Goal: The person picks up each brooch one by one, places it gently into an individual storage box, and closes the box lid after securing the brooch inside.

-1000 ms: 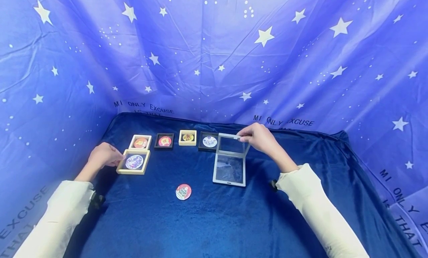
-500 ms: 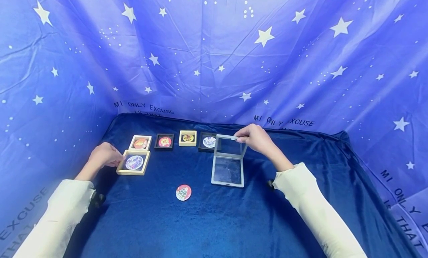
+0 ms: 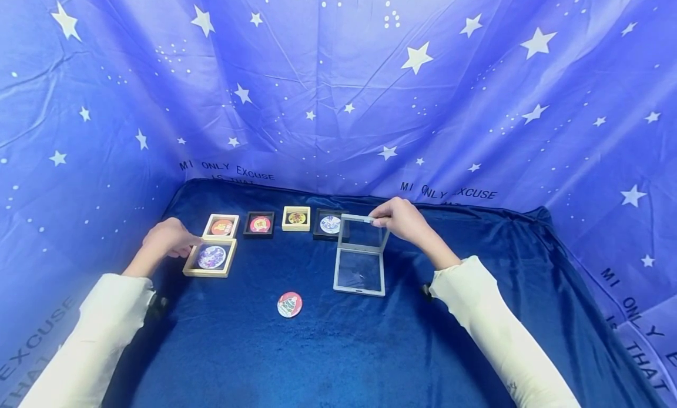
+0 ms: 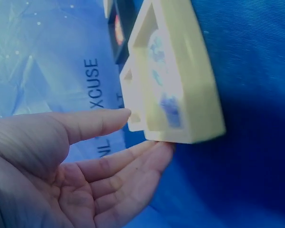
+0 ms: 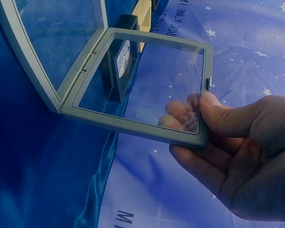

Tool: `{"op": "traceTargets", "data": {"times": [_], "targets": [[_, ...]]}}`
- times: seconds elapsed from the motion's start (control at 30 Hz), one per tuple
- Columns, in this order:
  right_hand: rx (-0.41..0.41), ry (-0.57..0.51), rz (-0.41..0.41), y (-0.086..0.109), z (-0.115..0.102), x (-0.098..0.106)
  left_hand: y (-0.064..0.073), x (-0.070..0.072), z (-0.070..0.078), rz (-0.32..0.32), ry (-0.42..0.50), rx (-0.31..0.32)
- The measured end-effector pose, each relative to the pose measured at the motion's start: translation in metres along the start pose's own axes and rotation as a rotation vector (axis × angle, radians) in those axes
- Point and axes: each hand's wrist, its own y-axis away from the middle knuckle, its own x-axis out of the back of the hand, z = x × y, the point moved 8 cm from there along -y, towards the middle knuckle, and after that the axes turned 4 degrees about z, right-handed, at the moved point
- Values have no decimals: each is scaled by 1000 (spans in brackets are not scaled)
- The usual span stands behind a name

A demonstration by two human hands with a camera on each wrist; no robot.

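Note:
My right hand (image 3: 403,221) pinches the raised lid of a grey hinged display frame (image 3: 359,291) with clear film windows. In the right wrist view, the thumb lies on the lid's rim by the clasp and the fingers are behind it. The frame's lower half lies on the cloth. My left hand (image 3: 170,238) is at the left edge of a cream square frame (image 3: 233,261) that holds a round purple-and-white badge (image 3: 212,257). In the left wrist view, the fingers are fairly straight with tips at the frame's side, and the thumb stands apart from them.
Behind the cream frame sits another pale frame (image 3: 235,226) with an orange badge. A black frame (image 3: 259,235), a small yellow frame (image 3: 297,227) and a larger black frame (image 3: 318,236) continue the row. A loose red Christmas-tree badge (image 3: 290,304) lies on the dark blue cloth (image 3: 338,361).
My left thumb has let go of the cream frame's edge, and the hand has risen slightly. My right hand and the grey frame have shifted a little left.

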Motion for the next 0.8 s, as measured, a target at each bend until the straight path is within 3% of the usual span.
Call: {"op": "traceTargets", "data": {"times": [0.2,0.47,0.67,0.8], "targets": [[11,16,-4,0,0,1,10,12,24,53,-65,-50],[0,29,-13,0,0,1,25,14,81,107,-83,-251],[-10,26,-15,0,0,-1,42,3,125,131,-80,-386],[-16,26,-11,1,1,-1,51,-12,147,103,-93,-455]]}}
